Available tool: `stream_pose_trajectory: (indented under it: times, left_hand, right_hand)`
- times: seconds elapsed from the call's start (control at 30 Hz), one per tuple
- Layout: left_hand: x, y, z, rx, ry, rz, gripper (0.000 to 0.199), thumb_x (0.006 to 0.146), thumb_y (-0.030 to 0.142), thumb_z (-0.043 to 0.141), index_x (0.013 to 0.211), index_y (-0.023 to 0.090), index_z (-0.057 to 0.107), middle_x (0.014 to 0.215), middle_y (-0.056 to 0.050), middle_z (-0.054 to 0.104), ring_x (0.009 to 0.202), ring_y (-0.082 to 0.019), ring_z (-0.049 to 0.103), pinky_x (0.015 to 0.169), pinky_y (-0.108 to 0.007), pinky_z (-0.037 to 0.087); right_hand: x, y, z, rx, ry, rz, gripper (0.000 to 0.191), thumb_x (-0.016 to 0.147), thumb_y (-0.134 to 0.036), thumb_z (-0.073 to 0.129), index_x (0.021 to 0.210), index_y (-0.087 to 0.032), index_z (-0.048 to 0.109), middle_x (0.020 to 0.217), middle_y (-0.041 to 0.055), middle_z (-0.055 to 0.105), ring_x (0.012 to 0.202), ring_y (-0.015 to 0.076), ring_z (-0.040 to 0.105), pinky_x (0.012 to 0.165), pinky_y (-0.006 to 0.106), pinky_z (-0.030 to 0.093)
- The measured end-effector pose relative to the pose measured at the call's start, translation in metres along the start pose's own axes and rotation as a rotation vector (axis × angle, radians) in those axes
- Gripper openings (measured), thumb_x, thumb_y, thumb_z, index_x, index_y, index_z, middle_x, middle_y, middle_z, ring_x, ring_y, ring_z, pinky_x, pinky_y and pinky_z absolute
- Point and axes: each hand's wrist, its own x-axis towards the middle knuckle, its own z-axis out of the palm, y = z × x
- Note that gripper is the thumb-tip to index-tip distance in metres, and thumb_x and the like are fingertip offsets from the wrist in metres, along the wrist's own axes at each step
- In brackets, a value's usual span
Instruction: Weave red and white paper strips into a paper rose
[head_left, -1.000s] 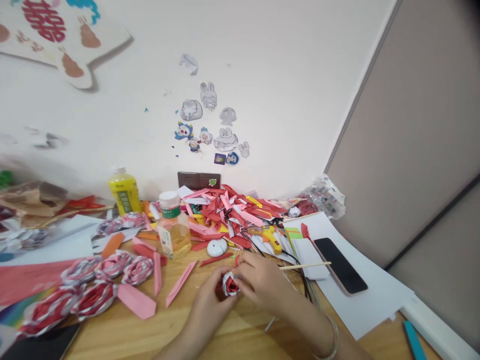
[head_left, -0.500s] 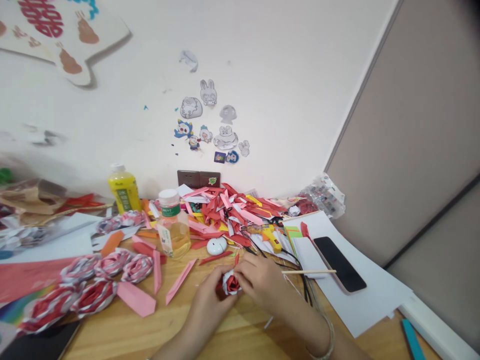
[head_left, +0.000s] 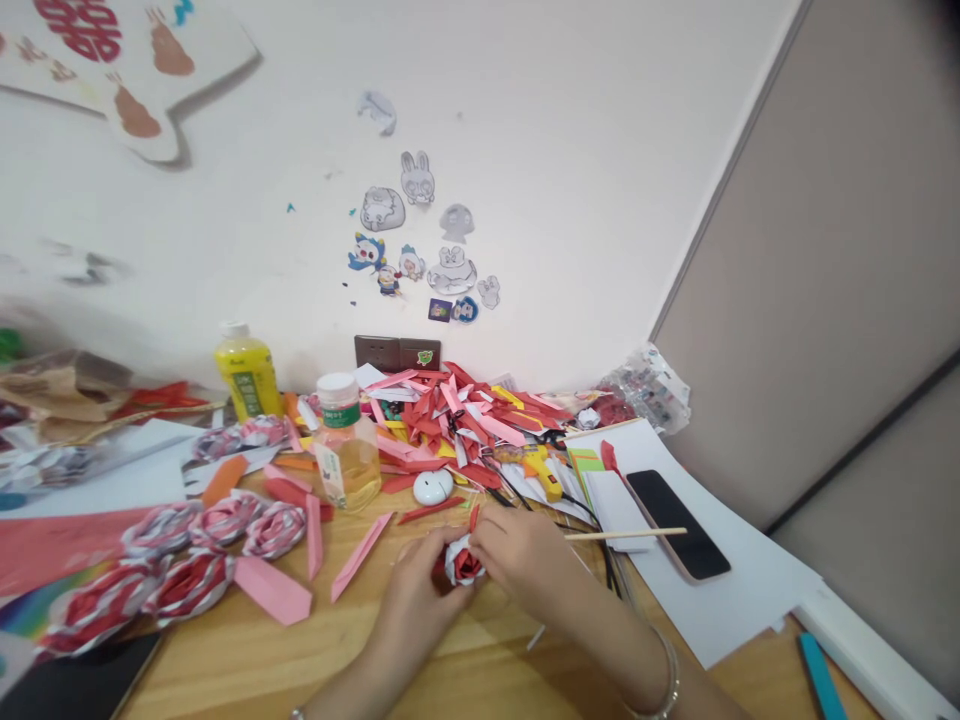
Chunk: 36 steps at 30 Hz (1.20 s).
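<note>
A small red and white paper rose [head_left: 465,563] is held just above the wooden table, between my two hands. My left hand [head_left: 420,580] wraps its fingers and thumb around the rose's left side. On the other side, my right hand [head_left: 517,560] pinches at the rose's edge, where a red paper strip [head_left: 474,516] sticks up. A thin wooden stick [head_left: 626,534] juts out to the right from behind my right hand; how it is held is hidden. Several finished red, pink and white paper roses [head_left: 191,585] lie to the left.
Two drink bottles [head_left: 346,450] and a white earphone case [head_left: 433,487] stand beyond my hands. Folded red and pink paper strips [head_left: 465,420] are heaped at the wall. A yellow glue gun [head_left: 541,470] with cables lies right of them, then a phone [head_left: 679,525] on white paper.
The stick's far end has swung slightly up and to the right. Both hands stay around the rose, with only a slight shift. The whole view has tipped a little downward.
</note>
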Motion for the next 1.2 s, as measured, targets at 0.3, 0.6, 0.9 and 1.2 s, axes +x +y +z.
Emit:
stream_pose_trajectory:
  times: [0.3,0.6,0.9,1.2]
  left_hand:
    - [-0.0013,0.0003,-0.0002,0.032,-0.013,-0.001,0.029,0.067,0.025,0.068,0.096,0.020,0.065,0.092,-0.008,0.070,0.084,-0.025,0.064,0.074,-0.035,0.052]
    - [-0.0007,-0.0007,0.0010,-0.003,0.026,-0.017,0.032,0.063,0.023,0.070,0.095,0.020,0.065,0.092,-0.008,0.071,0.086,-0.026,0.064,0.073,-0.036,0.052]
    - [0.0005,0.0036,-0.0026,0.091,-0.017,0.015,0.030,0.064,0.016,0.065,0.094,0.019,0.064,0.092,-0.007,0.070,0.086,-0.025,0.063,0.075,-0.036,0.051]
    - [-0.0009,0.0032,-0.0017,0.052,-0.027,-0.001,0.029,0.067,0.021,0.066,0.095,0.020,0.063,0.093,-0.008,0.069,0.086,-0.025,0.063,0.075,-0.036,0.051]
  right_hand:
    - [-0.0019,0.0033,0.0047,-0.003,-0.050,0.006,0.010,0.085,-0.014,0.051,0.075,-0.016,0.054,0.072,0.0016,0.056,0.060,0.0140,0.051,0.049,0.025,0.033]
    - [0.0023,-0.0001,0.0014,0.097,0.054,0.005,0.010,0.088,-0.014,0.046,0.082,-0.015,0.054,0.076,0.0024,0.057,0.067,0.0144,0.053,0.057,0.024,0.039]
    - [0.0009,0.0004,-0.0002,-0.031,0.055,-0.124,0.016,0.089,-0.014,0.044,0.077,-0.015,0.054,0.073,0.0033,0.056,0.062,0.0149,0.050,0.051,0.025,0.036]
    - [-0.0002,0.0027,0.0026,-0.055,0.068,-0.111,0.013,0.089,-0.014,0.044,0.080,-0.015,0.055,0.074,0.0031,0.056,0.062,0.0142,0.051,0.049,0.025,0.034]
